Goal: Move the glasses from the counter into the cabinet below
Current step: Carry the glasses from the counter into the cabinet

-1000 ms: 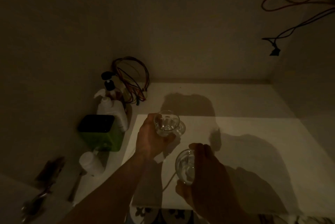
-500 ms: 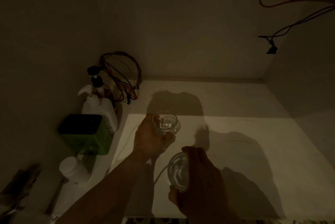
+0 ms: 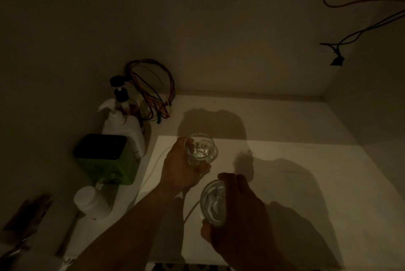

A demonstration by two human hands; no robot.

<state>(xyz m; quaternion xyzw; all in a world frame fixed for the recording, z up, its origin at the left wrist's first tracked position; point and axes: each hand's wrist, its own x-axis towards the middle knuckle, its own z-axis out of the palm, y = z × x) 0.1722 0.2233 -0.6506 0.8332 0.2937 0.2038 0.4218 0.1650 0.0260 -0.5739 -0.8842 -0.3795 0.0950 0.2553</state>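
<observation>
I look into a dim white cabinet with a pale floor. My left hand grips a clear faceted glass, held upright just above the cabinet floor near its lit edge. My right hand grips a second clear glass, tilted with its mouth toward me, closer to the front edge. The two glasses are apart. Whether the far glass touches the floor I cannot tell.
Along the left wall stand a green box with a black lid, a white pump bottle, a dark pump bottle, a small white jar and a coil of coloured wires. Cables hang at the upper right. Tools lie at lower left.
Both hands stay on their glasses and hold nearly the same place. The view has shifted slightly, so the objects on the left sit a little differently in frame.
</observation>
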